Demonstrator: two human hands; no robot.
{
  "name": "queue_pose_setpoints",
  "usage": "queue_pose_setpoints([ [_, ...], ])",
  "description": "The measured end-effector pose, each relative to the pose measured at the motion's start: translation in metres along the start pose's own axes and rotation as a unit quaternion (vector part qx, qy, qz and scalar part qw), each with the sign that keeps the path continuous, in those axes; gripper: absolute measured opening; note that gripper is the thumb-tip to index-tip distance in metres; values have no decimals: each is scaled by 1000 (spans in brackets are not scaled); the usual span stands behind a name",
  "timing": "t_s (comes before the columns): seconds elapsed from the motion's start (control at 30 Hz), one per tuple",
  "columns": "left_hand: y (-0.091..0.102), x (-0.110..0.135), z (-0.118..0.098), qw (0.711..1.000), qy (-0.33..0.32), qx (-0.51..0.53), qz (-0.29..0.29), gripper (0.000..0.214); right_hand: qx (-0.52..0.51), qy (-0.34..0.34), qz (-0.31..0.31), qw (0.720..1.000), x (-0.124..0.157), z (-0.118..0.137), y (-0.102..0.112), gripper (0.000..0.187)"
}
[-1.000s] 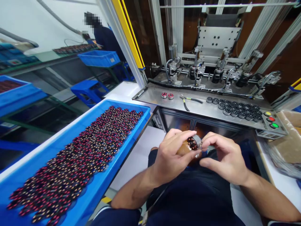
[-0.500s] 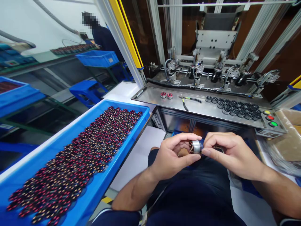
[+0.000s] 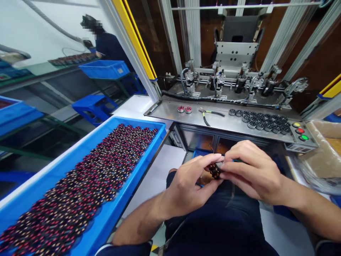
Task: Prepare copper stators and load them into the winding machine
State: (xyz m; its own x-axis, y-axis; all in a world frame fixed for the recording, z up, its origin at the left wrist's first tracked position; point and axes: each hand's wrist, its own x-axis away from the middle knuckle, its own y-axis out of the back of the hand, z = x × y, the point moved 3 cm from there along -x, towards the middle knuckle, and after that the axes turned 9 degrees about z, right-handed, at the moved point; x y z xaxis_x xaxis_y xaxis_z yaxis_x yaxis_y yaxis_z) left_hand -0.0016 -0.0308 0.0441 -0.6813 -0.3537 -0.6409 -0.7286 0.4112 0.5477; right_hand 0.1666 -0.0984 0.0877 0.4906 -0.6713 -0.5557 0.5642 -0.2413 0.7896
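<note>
Between my two hands, above my lap, is a small motor stator with copper windings and black parts facing left. Thumb and fingers of my left hand are closed around it. My right hand pinches its right side, and those fingertips cover most of the silvery ring there. To the left, a long blue tray carries rows of many red-and-copper wound stators.
On the metal ledge lie two red motor parts, green-handled cutters and a cluster of black motor housings. Behind stands a fixture machine; push buttons and a cardboard box are right. A person works far left.
The stator has turned so its windings face me more, and the silver ring is now mostly covered. My right hand has shifted left and wraps further over it. The view has moved slightly.
</note>
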Motion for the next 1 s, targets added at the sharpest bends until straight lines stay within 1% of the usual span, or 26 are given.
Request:
queue_pose_setpoints([
  [0.03, 0, 0, 0, 1000, -2, 11, 2, 55, -39, -16, -18, 999, -2, -1, -5, 5],
  [0.1, 3, 2, 2, 999, -10, 41, 11, 51, -146, -95, -33, 984, -2, -7, -12, 10],
  [0.17, 8, 6, 5, 997, -17, 78, 19, 46, -247, -188, -13, 951, 3, -17, -19, 16],
  [0.2, 10, 9, 8, 995, -13, 97, 20, 46, -284, -222, 5, 933, 6, -23, -21, 20],
  [0.27, 14, 17, 15, 990, 15, 138, 11, 48, -322, -261, 39, 909, 7, -42, -25, 26],
  [0.3, 14, 20, 20, 986, 37, 161, -1, 50, -311, -272, 46, 909, 5, -55, -26, 26],
  [0.33, 14, 24, 25, 980, 61, 187, -17, 51, -268, -286, 45, 919, 1, -73, -28, 25],
  [0.37, 13, 27, 30, 972, 85, 216, -37, 51, -206, -303, 41, 930, -5, -92, -31, 23],
  [0.4, 11, 30, 35, 960, 111, 250, -58, 50, -116, -315, 27, 941, -13, -113, -34, 22],
  [0.43, 9, 31, 40, 945, 140, 286, -78, 48, -14, -337, 26, 941, -21, -135, -39, 28],
  [0.47, 6, 32, 45, 926, 170, 323, -96, 46, 27, -351, 29, 936, -31, -156, -46, 38],
  [0.53, 2, 33, 52, 886, 226, 387, -122, 42, 69, -363, 53, 928, -48, -194, -67, 55],
  [0.6, 1, 32, 56, 855, 259, 426, -143, 40, 89, -380, 88, 916, -60, -220, -88, 71],
  [0.67, 3, 33, 59, 841, 267, 443, -161, 36, 108, -401, 124, 901, -64, -234, -105, 77],
  [0.7, 5, 34, 59, 838, 265, 444, -172, 33, 115, -409, 139, 895, -64, -238, -111, 75],
  [0.77, 9, 36, 61, 838, 261, 439, -192, 27, 121, -414, 159, 888, -62, -241, -117, 63],
  [0.87, 11, 38, 63, 836, 260, 435, -213, 21, 113, -402, 166, 893, -58, -243, -114, 47],
  [1.0, 10, 36, 63, 827, 260, 449, -218, 19, 61, -386, 143, 909, -55, -248, -97, 38],
])
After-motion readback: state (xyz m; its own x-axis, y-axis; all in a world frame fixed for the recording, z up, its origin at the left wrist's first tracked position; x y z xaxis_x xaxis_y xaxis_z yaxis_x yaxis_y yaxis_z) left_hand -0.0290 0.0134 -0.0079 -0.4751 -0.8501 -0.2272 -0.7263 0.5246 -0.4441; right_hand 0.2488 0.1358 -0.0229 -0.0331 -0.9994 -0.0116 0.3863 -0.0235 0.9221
